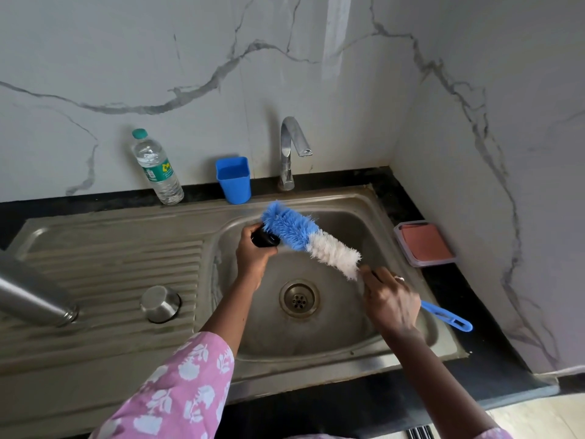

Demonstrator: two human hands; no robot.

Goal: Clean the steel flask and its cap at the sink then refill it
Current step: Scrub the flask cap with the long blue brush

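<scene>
Black round flask cap (265, 239) gripped in left hand (253, 252) over steel sink basin (332, 340); right hand (392, 304) grips blue-white bristle bottle brush (311, 240) by its handle, bristles on cap. Cap-scrub step. Cylindrical steel flask (31, 291) lies on ribbed drainboard (110, 264), left. Next, likely: rinse cap, needs chrome tap (286, 153) on.

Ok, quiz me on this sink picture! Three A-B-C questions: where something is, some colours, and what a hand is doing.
1. Where is the steel flask? A in the basin B lying on the drainboard C upright by the wall
2. The brush has bristles: A red and green B all black C blue and white
3. The left hand: A grips a black cap B lies flat C points

1 B, it lies on its side there. 2 C, blue tip, white behind it. 3 A, fingers curl round it.
</scene>
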